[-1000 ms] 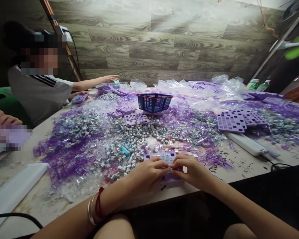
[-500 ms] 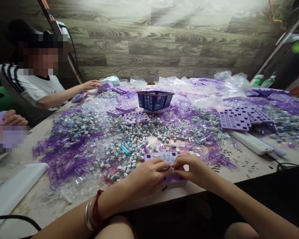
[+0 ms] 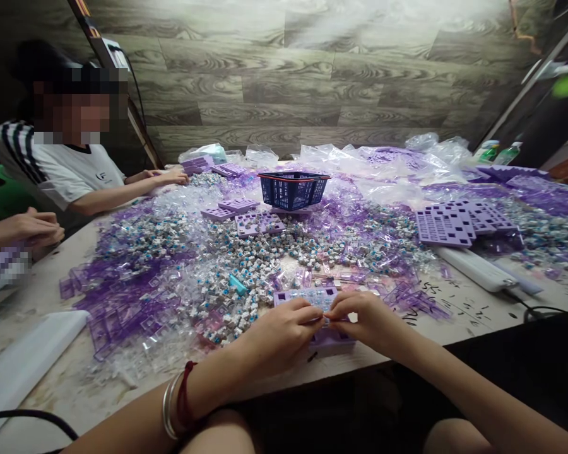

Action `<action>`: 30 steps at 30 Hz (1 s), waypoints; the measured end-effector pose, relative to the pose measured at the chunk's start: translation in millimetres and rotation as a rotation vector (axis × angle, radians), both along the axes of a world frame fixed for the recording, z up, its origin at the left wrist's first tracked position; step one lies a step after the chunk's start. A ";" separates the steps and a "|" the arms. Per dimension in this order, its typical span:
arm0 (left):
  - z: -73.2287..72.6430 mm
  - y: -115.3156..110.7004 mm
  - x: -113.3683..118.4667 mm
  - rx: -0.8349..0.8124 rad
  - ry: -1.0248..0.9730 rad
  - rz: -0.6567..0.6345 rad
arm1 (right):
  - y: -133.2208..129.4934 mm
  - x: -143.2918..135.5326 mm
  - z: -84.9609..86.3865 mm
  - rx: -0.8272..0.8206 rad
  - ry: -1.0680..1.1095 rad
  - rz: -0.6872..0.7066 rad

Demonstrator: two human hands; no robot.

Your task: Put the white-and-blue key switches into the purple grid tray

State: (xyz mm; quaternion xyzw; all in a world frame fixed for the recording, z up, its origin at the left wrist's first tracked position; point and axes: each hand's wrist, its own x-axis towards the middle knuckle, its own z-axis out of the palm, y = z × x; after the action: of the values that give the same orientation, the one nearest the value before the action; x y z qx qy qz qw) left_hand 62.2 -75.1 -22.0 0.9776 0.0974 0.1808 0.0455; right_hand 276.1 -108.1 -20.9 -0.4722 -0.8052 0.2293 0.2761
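A purple slotted plate [image 3: 331, 337] lies at the table's near edge, with clear pieces set in its upper part. Over its left side is my left hand [image 3: 286, 328], fingers closed in a pinch. My right hand [image 3: 366, 318] pinches from the right, its fingertips meeting those of my left hand above the plate. Whatever sits between the fingertips is too small to make out. Just beyond the plate spreads a heap of small white and blue pieces [image 3: 236, 271], with a turquoise piece [image 3: 238, 284] on it.
A dark blue basket [image 3: 293, 191] stands mid-table. Purple plates [image 3: 445, 224] are stacked at right beside a white bar [image 3: 476, 270]. Purple clear parts [image 3: 132, 302] and another white bar [image 3: 33, 359] lie left. Two people work at the left.
My hands have barely moved. At the far left, one person's hand has drawn back from the purple plates, and the nearer person's hands have shifted.
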 end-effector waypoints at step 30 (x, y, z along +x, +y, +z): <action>-0.5 4.5 -2.3 0.085 0.023 0.027 | 1.5 1.3 0.6 -0.211 0.019 -0.059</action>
State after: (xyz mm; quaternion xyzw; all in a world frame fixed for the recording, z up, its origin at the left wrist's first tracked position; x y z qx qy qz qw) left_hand 59.9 -70.6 -22.5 0.9793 0.1033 0.1740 0.0003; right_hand 277.4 -106.6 -20.3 -0.5201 -0.7595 0.3091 0.2389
